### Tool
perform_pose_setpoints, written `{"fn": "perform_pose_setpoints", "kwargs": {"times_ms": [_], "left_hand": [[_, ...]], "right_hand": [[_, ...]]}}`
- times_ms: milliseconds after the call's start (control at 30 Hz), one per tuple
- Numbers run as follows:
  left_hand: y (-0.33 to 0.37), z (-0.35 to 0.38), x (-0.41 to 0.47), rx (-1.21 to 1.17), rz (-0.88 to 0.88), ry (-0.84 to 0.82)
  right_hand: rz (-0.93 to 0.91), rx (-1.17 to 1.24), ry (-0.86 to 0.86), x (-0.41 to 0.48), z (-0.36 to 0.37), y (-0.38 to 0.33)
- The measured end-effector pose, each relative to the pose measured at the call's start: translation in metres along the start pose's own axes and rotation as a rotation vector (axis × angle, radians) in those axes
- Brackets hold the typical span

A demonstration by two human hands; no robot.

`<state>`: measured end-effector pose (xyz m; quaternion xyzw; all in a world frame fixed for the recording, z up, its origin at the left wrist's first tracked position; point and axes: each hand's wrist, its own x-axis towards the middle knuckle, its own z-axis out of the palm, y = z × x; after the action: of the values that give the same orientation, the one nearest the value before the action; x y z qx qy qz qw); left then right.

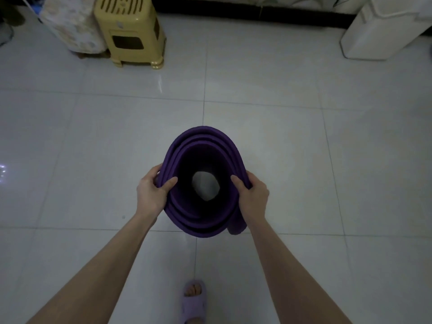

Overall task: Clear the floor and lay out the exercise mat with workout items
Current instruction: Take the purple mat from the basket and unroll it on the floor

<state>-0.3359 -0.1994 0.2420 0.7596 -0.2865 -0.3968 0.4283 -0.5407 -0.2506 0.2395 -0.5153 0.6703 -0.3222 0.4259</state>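
Left hand and right hand each grip the loosely rolled purple foam exercise mat, upright; lower it flat onto tiles short of the yellow plastic stool, then unroll

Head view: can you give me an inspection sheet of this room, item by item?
Surface: glossy pale tiled floor.
Job's things: purple mat, loosely rolled, held on end, not yet laid out; no other workout items seen.
Clutter: yellow stool and cloth-covered bundle, far left.
Grippers: left hand and right hand each grip the roll's top edge, thumbs inside.
Cables: nothing seen.
Surroundings: white appliance far right; lilac slipper on a foot below.
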Motion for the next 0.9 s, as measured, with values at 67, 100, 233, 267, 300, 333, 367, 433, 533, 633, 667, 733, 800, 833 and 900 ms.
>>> {"fn": "perform_pose_setpoints", "kwargs": {"times_ms": [67,100,233,267,300,333,367,433,533,633,667,733,800,833,900], "left_hand": [[-0.008,0.000,-0.002,-0.010,-0.017,-0.012],[-0.012,0.000,-0.003,-0.008,-0.010,-0.011],[-0.021,-0.003,-0.010,0.014,0.015,-0.014],[-0.023,-0.004,-0.014,0.017,0.014,-0.015],[-0.027,-0.004,-0.019,0.022,0.015,-0.019],[-0.030,-0.005,-0.025,0.024,0.014,-0.023],[-0.033,-0.006,-0.035,0.024,0.015,-0.025],[-0.038,-0.008,-0.046,0.016,0.003,-0.041],[-0.046,-0.010,-0.072,-0.020,-0.012,-0.056],[-0.060,-0.012,-0.110,-0.071,-0.057,-0.021],[-0.064,-0.011,-0.124,-0.091,-0.075,-0.011],[-0.074,-0.010,-0.150,-0.136,-0.128,0.002],[-0.084,-0.009,-0.173,-0.175,-0.168,0.020],[-0.087,-0.010,-0.179,-0.183,-0.184,0.027],[-0.101,-0.012,-0.193,-0.178,-0.222,0.011]], "right_hand": [[0.023,0.015,0.004,-0.003,0.003,0.006],[0.028,0.020,0.001,-0.004,0.004,0.008],[0.037,0.026,-0.047,-0.010,0.003,0.011],[0.038,0.030,-0.057,-0.014,0.001,0.012],[0.042,0.039,-0.065,-0.017,0.000,0.014],[0.050,0.057,-0.077,-0.022,-0.002,0.016],[0.054,0.072,-0.093,-0.031,-0.005,0.018],[0.077,0.092,-0.123,-0.041,-0.009,0.024],[0.100,0.113,-0.188,-0.061,-0.017,0.033],[0.112,0.123,-0.271,-0.087,-0.027,0.047],[0.123,0.120,-0.296,-0.097,-0.031,0.052],[0.175,0.123,-0.338,-0.116,-0.038,0.066],[0.227,0.149,-0.382,-0.133,-0.045,0.077],[0.258,0.166,-0.405,-0.138,-0.046,0.080],[0.351,0.168,-0.463,-0.149,-0.047,0.093]]}}
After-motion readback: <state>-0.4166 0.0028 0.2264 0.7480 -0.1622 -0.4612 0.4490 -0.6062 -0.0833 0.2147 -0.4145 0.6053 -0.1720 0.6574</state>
